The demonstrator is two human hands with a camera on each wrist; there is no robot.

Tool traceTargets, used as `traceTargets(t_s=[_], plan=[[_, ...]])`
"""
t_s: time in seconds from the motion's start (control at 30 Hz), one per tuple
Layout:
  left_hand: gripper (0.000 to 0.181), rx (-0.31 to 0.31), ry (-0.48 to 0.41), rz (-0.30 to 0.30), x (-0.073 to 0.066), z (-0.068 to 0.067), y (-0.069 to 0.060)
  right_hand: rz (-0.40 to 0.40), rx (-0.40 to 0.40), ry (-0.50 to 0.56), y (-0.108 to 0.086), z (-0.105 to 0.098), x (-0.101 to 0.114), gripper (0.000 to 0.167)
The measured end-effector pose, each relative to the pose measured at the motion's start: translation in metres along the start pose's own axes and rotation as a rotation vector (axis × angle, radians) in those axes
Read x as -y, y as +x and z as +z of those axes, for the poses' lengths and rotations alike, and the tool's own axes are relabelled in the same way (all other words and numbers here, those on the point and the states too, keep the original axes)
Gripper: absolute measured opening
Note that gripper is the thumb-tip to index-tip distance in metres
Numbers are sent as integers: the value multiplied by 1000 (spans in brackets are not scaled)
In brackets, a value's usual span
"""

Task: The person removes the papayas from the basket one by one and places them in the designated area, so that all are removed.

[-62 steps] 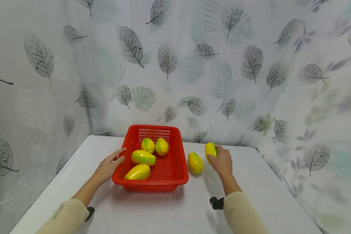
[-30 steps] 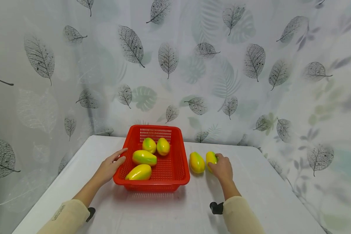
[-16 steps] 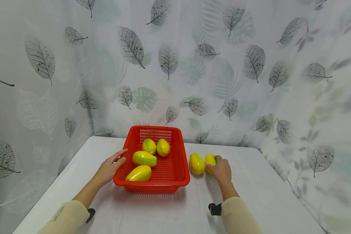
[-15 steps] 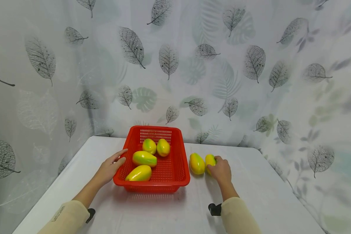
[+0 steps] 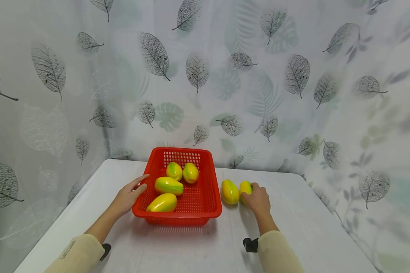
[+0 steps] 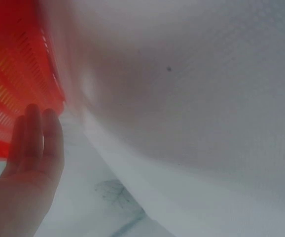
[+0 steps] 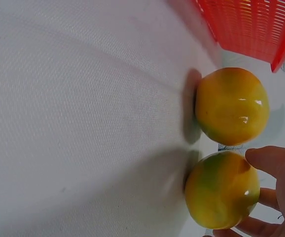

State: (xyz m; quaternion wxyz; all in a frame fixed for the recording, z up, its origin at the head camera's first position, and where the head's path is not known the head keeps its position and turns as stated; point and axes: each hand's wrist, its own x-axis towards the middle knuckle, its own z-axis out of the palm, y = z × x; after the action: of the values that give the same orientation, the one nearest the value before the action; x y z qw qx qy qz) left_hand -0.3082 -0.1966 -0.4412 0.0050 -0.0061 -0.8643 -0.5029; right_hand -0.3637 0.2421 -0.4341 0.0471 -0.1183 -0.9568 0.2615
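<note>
My right hand [image 5: 258, 198] holds a glossy yellow-green papaya [image 5: 245, 189] by its right side, thumb and fingers around it. In the right wrist view, the thumb [image 7: 266, 157] lies against this papaya [image 7: 221, 192], with fingers on its other side. Close to its left, on the table, lies a second papaya [image 5: 230, 192]. A red perforated plastic basket [image 5: 177, 214] stands further left with several like papayas [image 5: 168, 185] inside. My left hand [image 5: 125, 196] is at the basket's left side, its fingers [image 6: 33, 133] extended along the wall; the left wrist view shows them nearly straight.
A white cloth-covered table [image 5: 177, 250] bears everything. Behind and beside it hangs a pale curtain [image 5: 208, 76] with a leaf print. The basket's right wall stands just left of the two loose papayas.
My right hand has lowered its papaya from a raised position to the table beside the other loose one, then shifted it slightly left. My left hand stays at the basket.
</note>
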Motion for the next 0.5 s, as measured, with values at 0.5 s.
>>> traceTargets(t_s=[0.5], plan=[[58, -1, -10, -6, 0, 0, 1, 4, -22, -29, 0, 1, 2, 66]])
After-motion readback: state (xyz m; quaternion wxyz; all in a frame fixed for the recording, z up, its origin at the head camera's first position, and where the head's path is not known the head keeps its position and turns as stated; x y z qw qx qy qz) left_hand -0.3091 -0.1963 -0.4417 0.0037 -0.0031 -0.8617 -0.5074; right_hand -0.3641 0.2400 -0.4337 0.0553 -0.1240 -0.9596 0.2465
